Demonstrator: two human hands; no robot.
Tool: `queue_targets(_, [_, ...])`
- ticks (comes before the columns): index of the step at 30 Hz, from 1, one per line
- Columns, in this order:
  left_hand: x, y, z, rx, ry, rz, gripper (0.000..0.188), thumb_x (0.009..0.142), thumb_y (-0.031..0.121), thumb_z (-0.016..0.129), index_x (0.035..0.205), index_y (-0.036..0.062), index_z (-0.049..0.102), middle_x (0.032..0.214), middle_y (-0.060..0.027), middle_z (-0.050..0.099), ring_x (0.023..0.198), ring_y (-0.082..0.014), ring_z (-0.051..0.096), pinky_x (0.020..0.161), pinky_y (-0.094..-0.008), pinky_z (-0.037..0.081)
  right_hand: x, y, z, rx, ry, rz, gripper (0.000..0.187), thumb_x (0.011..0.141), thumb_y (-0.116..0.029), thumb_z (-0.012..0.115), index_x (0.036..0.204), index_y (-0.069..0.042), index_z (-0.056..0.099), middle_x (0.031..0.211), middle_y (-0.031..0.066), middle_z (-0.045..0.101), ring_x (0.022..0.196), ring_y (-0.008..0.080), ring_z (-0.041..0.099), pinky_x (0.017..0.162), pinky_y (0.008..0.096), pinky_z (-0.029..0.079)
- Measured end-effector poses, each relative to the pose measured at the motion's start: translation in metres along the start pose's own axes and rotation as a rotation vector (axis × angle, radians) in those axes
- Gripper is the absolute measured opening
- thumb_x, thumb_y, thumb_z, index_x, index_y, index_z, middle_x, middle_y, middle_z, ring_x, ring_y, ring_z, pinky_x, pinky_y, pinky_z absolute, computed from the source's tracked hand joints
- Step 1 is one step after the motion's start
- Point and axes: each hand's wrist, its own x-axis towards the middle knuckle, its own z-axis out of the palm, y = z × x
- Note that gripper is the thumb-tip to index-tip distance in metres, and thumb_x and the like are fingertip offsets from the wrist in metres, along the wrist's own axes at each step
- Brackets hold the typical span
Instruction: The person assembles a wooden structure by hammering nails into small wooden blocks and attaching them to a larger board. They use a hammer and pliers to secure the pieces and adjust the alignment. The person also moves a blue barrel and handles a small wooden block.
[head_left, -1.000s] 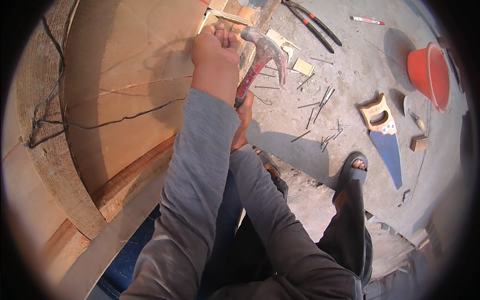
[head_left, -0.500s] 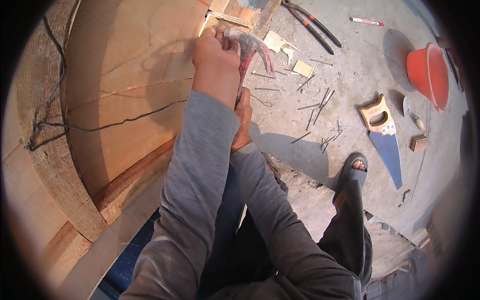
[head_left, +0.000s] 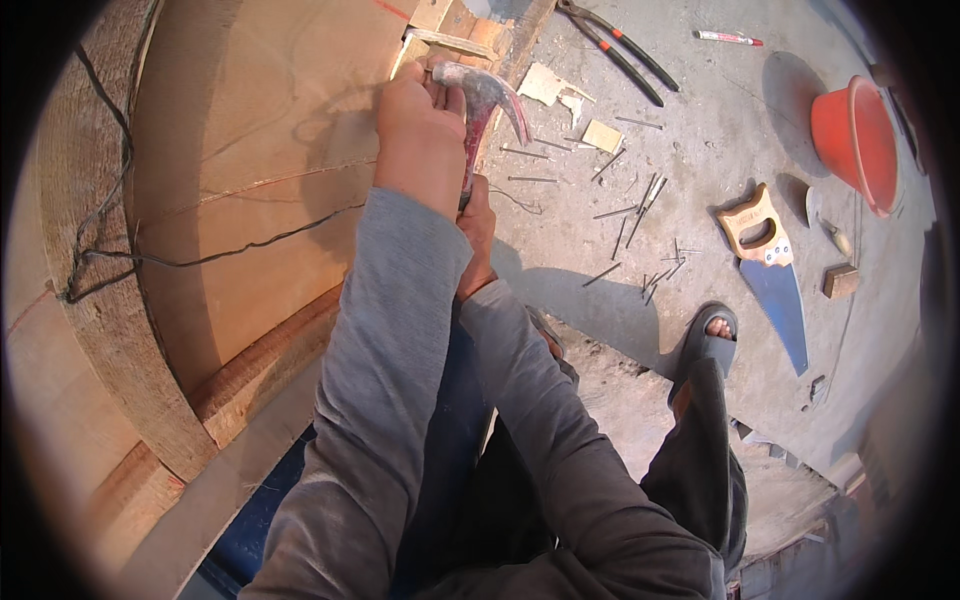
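Note:
Claw hammer [head_left: 482,96] in my right hand [head_left: 479,235], which is closed round the lower handle and partly covered by my left forearm. The metal head points left and its claw curves to the right. Right beside the head, my left hand [head_left: 418,125] is closed in a pinch over the wooden panel [head_left: 240,130]. Whatever its fingertips hold is too small and hidden to make out. Just beyond them sits a light wood strip [head_left: 450,42] near the panel's corner. Several loose nails [head_left: 648,205] lie on the concrete to the right.
Orange-handled pincers [head_left: 622,55], a marker [head_left: 728,38] and a red bucket [head_left: 850,140] are on the floor. A handsaw [head_left: 770,270] lies near a trowel [head_left: 835,238] and a small wood block [head_left: 841,281]. Dark wire [head_left: 235,252] crosses the panel and a timber beam [head_left: 110,270].
Both hands and the hammer have shifted slightly left together. The grips look the same, and the tools on the floor stay where they were.

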Motion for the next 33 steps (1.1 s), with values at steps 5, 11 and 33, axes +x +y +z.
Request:
queue_targets(5, [0.009, 0.005, -0.017, 0.056, -0.091, -0.03, 0.046, 0.1, 0.029, 0.045, 0.135, -0.0002, 0.043, 0.139, -0.0102, 0.048, 0.132, -0.0225, 0.042, 0.112, -0.0475, 0.031, -0.019, 0.002, -0.011, 0.361, 0.138, 0.208, 0.018, 0.1, -0.016, 0.054, 0.106, -0.006, 0.041, 0.067, 0.0035, 0.053, 0.06, 0.008, 0.052, 0.052, 0.024, 0.042])
queue_targets(11, [0.0, 0.01, -0.028, 0.193, -0.229, -0.003, 0.066, 0.102, 0.039, 0.031, 0.141, -0.0146, 0.029, 0.153, -0.0229, 0.024, 0.144, -0.0307, 0.023, 0.116, -0.0588, 0.018, -0.018, 0.006, 0.015, 0.367, 0.155, 0.093, 0.016, 0.097, -0.009, 0.055, 0.105, -0.001, 0.043, 0.066, 0.0021, 0.054, 0.056, 0.0097, 0.053, 0.051, 0.026, 0.042])
queue_targets(33, [-0.007, 0.022, -0.036, 0.646, -0.357, 0.048, 0.107, 0.089, 0.074, 0.024, 0.143, -0.0183, 0.025, 0.153, -0.03, 0.025, 0.147, -0.0339, 0.018, 0.113, -0.0656, 0.007, -0.028, 0.019, 0.025, 0.391, 0.185, 0.175, 0.016, 0.095, -0.007, 0.057, 0.107, 0.001, 0.049, 0.081, 0.0129, 0.062, 0.068, 0.0199, 0.062, 0.06, 0.0337, 0.048])
